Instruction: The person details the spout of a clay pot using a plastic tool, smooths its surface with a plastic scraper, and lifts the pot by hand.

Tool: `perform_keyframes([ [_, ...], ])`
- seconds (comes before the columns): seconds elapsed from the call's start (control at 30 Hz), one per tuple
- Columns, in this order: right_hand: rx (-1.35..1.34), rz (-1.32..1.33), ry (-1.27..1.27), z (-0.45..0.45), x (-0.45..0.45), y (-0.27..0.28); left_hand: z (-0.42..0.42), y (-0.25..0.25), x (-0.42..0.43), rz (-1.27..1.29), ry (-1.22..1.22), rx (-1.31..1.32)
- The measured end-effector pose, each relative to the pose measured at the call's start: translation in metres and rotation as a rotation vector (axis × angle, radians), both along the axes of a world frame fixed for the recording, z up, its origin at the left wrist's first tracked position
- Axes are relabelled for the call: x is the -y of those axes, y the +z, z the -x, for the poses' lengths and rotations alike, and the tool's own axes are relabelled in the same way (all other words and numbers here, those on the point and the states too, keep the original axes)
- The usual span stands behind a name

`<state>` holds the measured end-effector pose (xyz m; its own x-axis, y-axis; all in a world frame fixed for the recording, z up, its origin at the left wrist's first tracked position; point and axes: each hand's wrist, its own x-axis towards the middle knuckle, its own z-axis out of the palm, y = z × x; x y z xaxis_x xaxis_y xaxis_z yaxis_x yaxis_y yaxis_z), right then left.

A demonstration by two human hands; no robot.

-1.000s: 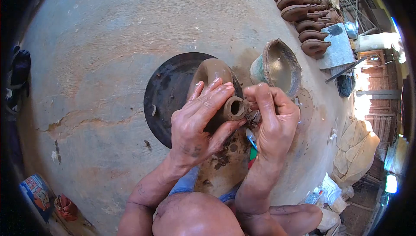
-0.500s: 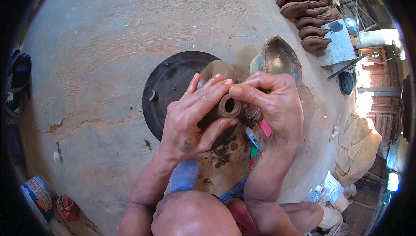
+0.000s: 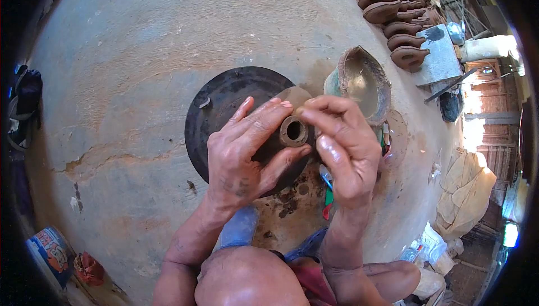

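A brown clay tube-like neck (image 3: 285, 141) with a round dark opening faces up between my hands. My left hand (image 3: 238, 151) curves around its left side, the thumb along the near side and the fingers along the far side. Close to the rim's right side is my right hand (image 3: 349, 143), its fingers bent and their tips gathered at the edge. Whether those fingertips hold anything is hidden. Behind the fingers shows a smooth, lighter rounded clay surface (image 3: 296, 94). All this stands over a dark round wheel disc (image 3: 224, 95), which has a small pale scrap (image 3: 205, 103) on it.
A bowl-like container (image 3: 362, 87) of murky water stands just right of the wheel. Small coloured items, including a green piece (image 3: 328, 196), lie below my right hand. Rows of brown clay pieces (image 3: 382, 11) line the far right. A cloth-like heap (image 3: 463, 191) lies at right.
The pale scrap on the disc has shifted up and right. My right hand has turned and moved slightly left and down, its thumb now away from the rim. My left hand stays around the clay.
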<state>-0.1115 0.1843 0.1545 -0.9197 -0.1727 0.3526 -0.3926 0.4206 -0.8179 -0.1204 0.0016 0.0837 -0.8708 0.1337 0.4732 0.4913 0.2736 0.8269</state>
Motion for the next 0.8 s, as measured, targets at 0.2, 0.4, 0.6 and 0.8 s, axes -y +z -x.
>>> perform_keyframes([
  [0.2, -0.015, -0.053, -0.060, -0.011, -0.011, -0.005, 0.002, 0.007, 0.004, 0.028, -0.042, 0.007],
  [0.4, -0.036, 0.013, -0.371, -0.027, -0.028, -0.009, 0.004, 0.004, 0.003, 0.013, -0.006, -0.016],
  [0.6, 0.010, -0.060, -0.845, -0.068, -0.123, -0.040, 0.006, 0.003, 0.006, 0.058, -0.001, 0.019],
  [0.8, 0.357, -0.217, -1.086, -0.137, -0.212, -0.123, 0.014, -0.008, 0.025, 0.045, -0.161, 0.063],
])
